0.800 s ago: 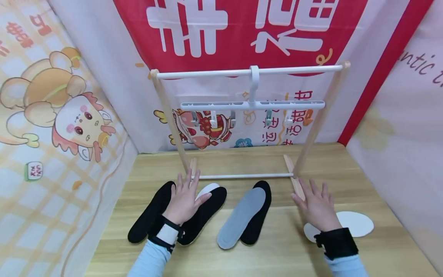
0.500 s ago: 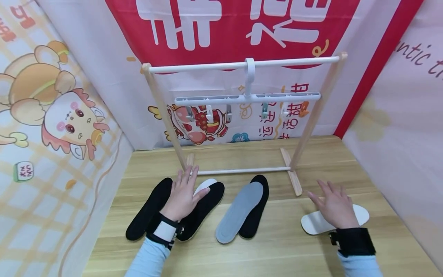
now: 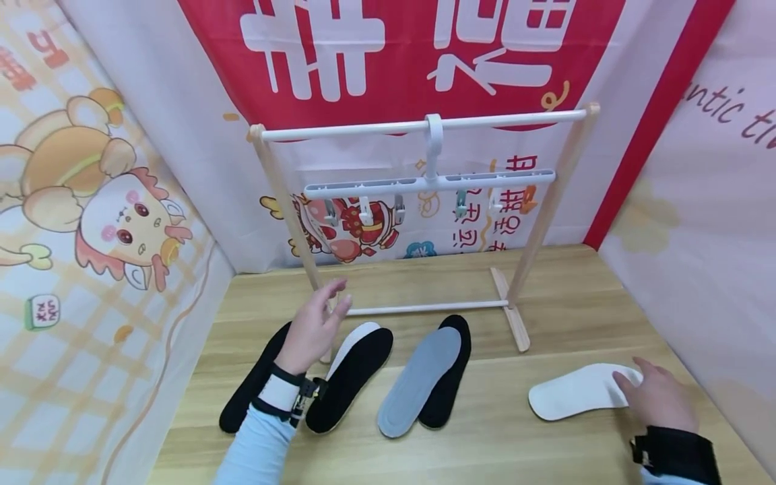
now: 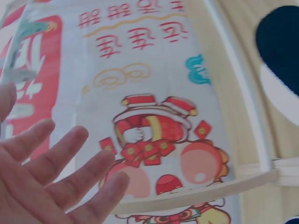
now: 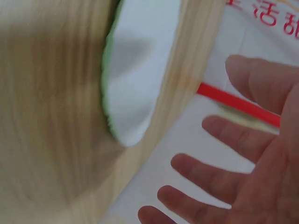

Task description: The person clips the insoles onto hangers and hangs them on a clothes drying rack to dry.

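My left hand [image 3: 310,330] hovers above the left black insole [image 3: 257,377], by the rack's left foot, its fingers spread and holding nothing in the left wrist view. My right hand [image 3: 661,396] is over the right end of a white insole [image 3: 576,391]; the right wrist view shows its fingers apart with nothing between them, beside the insole's green edge. To the right of my left hand, another black insole [image 3: 354,384] partly covers a white insole [image 3: 358,340]. Mid-table, a grey insole [image 3: 418,384] overlaps a black insole [image 3: 451,391].
A wood-and-white rack [image 3: 418,307] stands at the back of the table [image 3: 485,444]. From its top bar hangs a white hanger [image 3: 430,182] with several small clips [image 3: 366,211]. Printed cloth [image 3: 121,303] walls in the left, back and right sides.
My right hand has moved right and nearer the body, from beside the rack's right foot to the white insole's right end. The left hand has turned and lifted slightly; the insoles stay put.
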Tool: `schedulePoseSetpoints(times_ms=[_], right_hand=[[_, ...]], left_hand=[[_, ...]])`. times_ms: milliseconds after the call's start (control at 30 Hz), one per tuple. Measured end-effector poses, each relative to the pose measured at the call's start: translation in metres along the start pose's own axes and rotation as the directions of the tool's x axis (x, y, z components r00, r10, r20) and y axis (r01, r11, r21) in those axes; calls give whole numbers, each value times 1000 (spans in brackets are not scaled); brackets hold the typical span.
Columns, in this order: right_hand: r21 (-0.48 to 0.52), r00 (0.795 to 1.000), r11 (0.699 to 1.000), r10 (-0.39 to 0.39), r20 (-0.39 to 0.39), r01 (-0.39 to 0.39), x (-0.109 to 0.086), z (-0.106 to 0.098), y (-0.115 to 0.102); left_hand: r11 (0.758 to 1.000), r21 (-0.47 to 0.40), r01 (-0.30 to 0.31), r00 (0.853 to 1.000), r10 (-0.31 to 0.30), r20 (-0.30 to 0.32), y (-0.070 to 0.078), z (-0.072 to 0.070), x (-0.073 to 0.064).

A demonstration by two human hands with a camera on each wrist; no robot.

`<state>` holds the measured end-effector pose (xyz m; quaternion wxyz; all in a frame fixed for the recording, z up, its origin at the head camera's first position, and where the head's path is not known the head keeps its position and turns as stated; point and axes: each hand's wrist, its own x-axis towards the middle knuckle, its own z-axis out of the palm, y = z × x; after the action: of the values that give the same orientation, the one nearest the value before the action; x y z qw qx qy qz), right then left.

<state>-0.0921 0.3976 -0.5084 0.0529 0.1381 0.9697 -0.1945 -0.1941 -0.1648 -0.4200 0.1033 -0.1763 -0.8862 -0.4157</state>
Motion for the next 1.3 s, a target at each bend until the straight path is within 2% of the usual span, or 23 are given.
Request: schedulePoseSetpoints(times_ms=[67,200,333,433,633,733,867,967,1133,1200,1300], right_hand=[[1,997,997,75,12,-75,1,2,8],[9,982,982,189,-20,-189,0,8,15],[34,948,948,318,1,-317,-1,13,11],[18,925,925,379,38,-380,3,17,7],[-11,939,940,341,50,-341,20,22,0],[21,933,934,355,56,-357,26,23,-7],[67,923,922,377,81,-383,31,24,-14],[88,923,920,375,87,-382,34,24,-14],[122,918,911,383,103,-394,38,23,-12],[155,920,908,377,108,-390,39,23,-13],[217,936,911,338,95,-351,40,20,-15]], left_hand=[[999,-45,14,999,-16,-44,0,-8,6],[991,-135,11,994,-25,-106,0,-24,19],[977,-212,16,992,-42,-119,2,-37,36],[968,-249,25,992,-55,-113,6,-45,50],[935,-348,75,989,-114,-94,30,-59,63],[922,-378,80,989,-122,-88,40,-64,66],[909,-412,57,990,-104,-93,37,-65,74],[900,-433,47,990,-98,-96,32,-62,82],[894,-446,48,991,-99,-92,31,-60,90],[891,-452,42,991,-95,-95,31,-60,91],[891,-453,31,992,-84,-98,30,-60,93]])
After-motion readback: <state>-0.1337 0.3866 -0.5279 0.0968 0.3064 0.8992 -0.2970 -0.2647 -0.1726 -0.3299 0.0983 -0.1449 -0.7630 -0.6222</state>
